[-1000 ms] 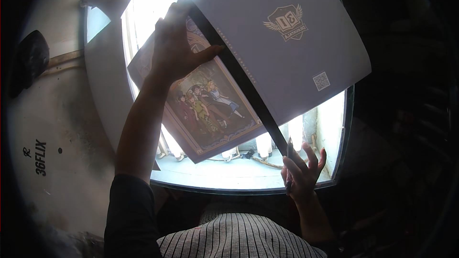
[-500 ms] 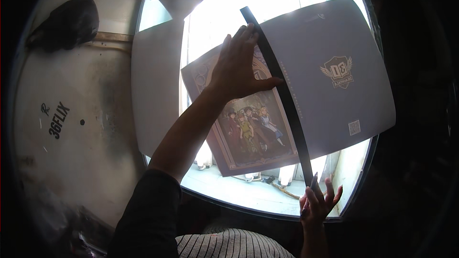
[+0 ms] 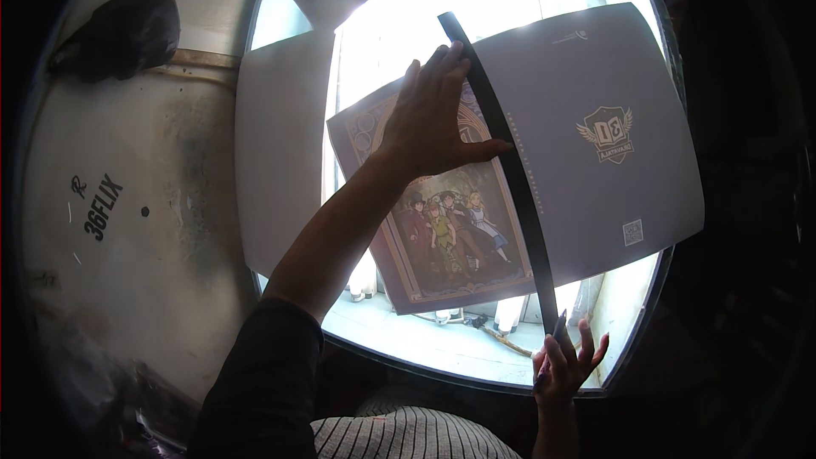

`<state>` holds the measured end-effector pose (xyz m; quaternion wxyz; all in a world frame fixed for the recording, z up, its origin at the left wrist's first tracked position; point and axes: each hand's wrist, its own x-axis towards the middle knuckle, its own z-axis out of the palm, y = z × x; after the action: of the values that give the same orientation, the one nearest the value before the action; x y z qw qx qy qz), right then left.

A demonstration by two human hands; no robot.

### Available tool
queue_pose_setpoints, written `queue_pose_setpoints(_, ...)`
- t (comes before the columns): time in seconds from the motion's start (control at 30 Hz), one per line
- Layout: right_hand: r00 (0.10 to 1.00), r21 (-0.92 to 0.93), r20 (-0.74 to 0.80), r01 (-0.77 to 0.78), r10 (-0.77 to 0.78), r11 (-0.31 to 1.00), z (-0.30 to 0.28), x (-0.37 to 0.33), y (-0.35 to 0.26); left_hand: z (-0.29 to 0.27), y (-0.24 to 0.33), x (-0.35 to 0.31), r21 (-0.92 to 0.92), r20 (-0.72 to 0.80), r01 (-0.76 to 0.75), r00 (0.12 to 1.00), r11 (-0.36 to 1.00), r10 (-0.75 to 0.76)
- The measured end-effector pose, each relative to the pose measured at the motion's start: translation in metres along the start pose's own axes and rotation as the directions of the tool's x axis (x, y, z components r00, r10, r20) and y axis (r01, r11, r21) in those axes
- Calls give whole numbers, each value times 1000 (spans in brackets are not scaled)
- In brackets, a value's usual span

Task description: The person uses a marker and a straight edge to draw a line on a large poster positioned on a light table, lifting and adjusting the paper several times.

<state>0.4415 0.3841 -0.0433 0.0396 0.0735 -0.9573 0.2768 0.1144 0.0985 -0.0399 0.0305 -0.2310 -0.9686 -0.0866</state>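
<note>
A printed cover sheet (image 3: 620, 195) lies at a slant on a lit glass-topped box. Its left part bears a framed picture of cartoon figures, and its right part is plain with a winged crest. Across it runs a long black straightedge (image 3: 520, 174), between the picture and the plain part. My left hand (image 3: 429, 119) is flat with fingers spread, fingertips and thumb pressing at the straightedge. At the near end of the straightedge, my right hand (image 3: 565, 363) grips a slim, dark, pointed tool (image 3: 559, 325). Whether this is a pen or a knife, I cannot tell.
Tubes and a cable (image 3: 507, 341) show through the bright glass (image 3: 442, 344). Blank sheets (image 3: 285, 153) cover its left side and far edge. To the left is a pale, stained surface (image 3: 110, 280) with a black bundle (image 3: 127, 32) at its far end.
The whole view has shifted slightly. Both hands, the straightedge and the cover sheet keep nearly the same places relative to each other.
</note>
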Motion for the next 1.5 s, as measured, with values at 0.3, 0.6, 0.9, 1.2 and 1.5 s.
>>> queue_pose_setpoints(0.3, 1000, -9, 7, 16, -16, 1000, 0, 0, 0, -1, 1, 0, -45, 49, 27, 999, 999, -25)
queue_pose_setpoints(0.6, 994, 100, -31, -100, 103, 990, -21, 30, -3, -25, 21, 14, -37, 160, 111, 982, 993, -103)
queue_pose_setpoints(0.9, 961, 284, -243, 199, -130, 938, 40, 353, -33, -31, 20, 10, -44, 272, 203, 945, 978, -184)
queue_pose_setpoints(1.2, 984, 283, -127, 159, -127, 946, 58, 374, -39, -30, 14, 1, -62, 208, 195, 962, 979, -179)
queue_pose_setpoints(1.5, 995, 382, 19, 83, -97, 920, -17, 194, -3, -15, 5, 0, 23, 94, 93, 991, 995, -95)
